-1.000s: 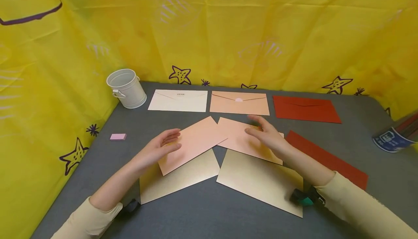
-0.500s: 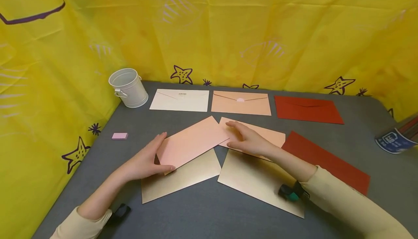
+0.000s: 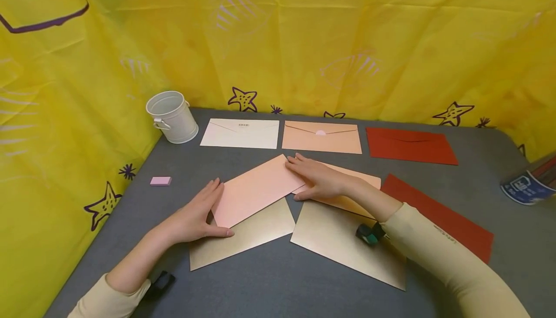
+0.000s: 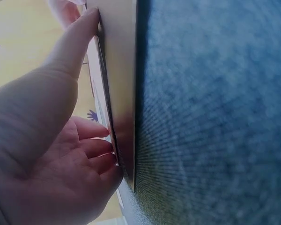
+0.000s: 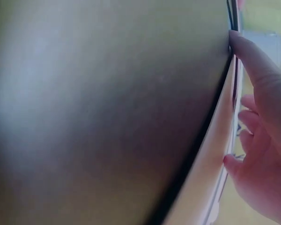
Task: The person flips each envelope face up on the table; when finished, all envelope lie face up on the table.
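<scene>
A light pink envelope (image 3: 256,192) lies slantwise over a gold envelope (image 3: 249,245). My left hand (image 3: 195,216) is spread at its left end, fingers by the short edge and thumb over the gold paper. At its right end my right hand (image 3: 321,178) reaches across, fingertips at the upper corner and thumb near the lower one. Under that hand and forearm a second pink envelope (image 3: 362,178) shows in part, overlapping another gold envelope (image 3: 339,241). In the left wrist view, the left thumb (image 4: 72,51) and fingers lie along the envelope edges.
Along the back sit a white envelope (image 3: 239,137), a peach envelope (image 3: 321,142) and a red envelope (image 3: 410,149). Another red envelope (image 3: 447,219) lies at right. A white bucket (image 3: 175,122), a small pink block (image 3: 160,181) and a blue-labelled container (image 3: 527,187) stand at the sides.
My right hand has moved left from the second pink envelope to the right end of the first. My left hand has lowered and spread around that envelope's left end.
</scene>
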`<action>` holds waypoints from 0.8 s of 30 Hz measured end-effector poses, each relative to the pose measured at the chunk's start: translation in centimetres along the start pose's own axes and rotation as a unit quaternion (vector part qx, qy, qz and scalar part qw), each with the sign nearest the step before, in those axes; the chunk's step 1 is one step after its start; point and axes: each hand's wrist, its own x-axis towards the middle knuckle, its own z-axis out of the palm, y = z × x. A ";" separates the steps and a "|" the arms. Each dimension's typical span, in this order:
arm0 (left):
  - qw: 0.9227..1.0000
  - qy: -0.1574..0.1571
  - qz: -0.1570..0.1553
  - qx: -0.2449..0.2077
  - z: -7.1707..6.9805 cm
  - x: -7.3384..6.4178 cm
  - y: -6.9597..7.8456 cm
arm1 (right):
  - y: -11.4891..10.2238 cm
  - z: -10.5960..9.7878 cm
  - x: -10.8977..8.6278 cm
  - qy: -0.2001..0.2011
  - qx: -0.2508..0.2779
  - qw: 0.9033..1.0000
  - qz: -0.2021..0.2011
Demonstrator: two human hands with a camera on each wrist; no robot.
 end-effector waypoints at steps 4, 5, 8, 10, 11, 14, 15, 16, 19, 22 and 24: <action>1.000 0.002 0.008 0.008 0.0 0.0 0.0 | 0.2 0.3 0.2 -0.008 -0.005 1.000 -0.007; 1.000 0.004 0.009 0.013 0.0 0.0 0.0 | 0.2 0.3 0.2 -0.007 -0.007 1.000 -0.008; 0.999 0.008 0.013 0.033 0.0 0.0 0.1 | 0.2 0.4 0.3 0.001 -0.014 1.000 -0.008; 0.999 0.010 0.013 0.047 -0.1 0.0 0.2 | 0.2 0.4 0.2 0.006 -0.019 1.000 -0.009; 0.998 0.012 0.015 0.055 -0.2 0.0 0.2 | 0.2 0.4 0.2 0.009 -0.022 1.000 -0.011; 0.997 0.018 0.025 0.071 -0.4 0.0 0.4 | 0.1 0.4 0.2 0.016 -0.027 0.999 -0.014; 0.996 0.020 0.031 0.075 -0.5 0.0 0.5 | 0.1 0.4 0.2 0.019 -0.028 0.999 -0.017; 0.996 0.021 0.037 0.081 -0.6 0.1 0.6 | 0.1 0.4 0.1 0.021 -0.030 0.999 -0.018; 0.994 0.023 0.059 0.094 -1.1 0.1 0.6 | -0.1 0.4 0.0 0.030 -0.038 0.998 -0.027; 0.990 0.026 0.083 0.108 -1.4 0.1 0.5 | -0.2 0.4 0.0 0.040 -0.045 0.998 -0.035; 0.988 0.032 0.100 0.111 -1.6 0.1 0.3 | -0.3 0.4 -0.1 0.051 -0.050 0.997 -0.042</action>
